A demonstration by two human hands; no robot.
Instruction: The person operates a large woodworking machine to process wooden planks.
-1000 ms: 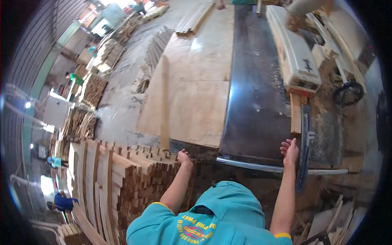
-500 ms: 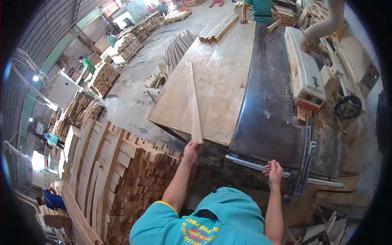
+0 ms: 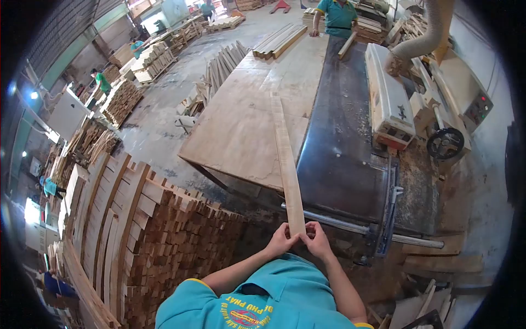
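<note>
A long pale wooden strip points away from me, its far part over the plywood tabletop. My left hand pinches the near end from the left side. On the right side of that same end, my right hand is closed with its thumb and fingers against the wood. Both hands are close together in front of my body. Just beyond them lies a metal rail along the near edge of the dark machine table.
Left of me stands a large stack of wooden strips. A white machine housing with a handwheel is on the right. Several strips lie at the table's far end, near a co-worker in teal.
The strip has swung right and come nearer to me. My right hand has left its place by the rail and taken hold of the near end beside my left hand.
</note>
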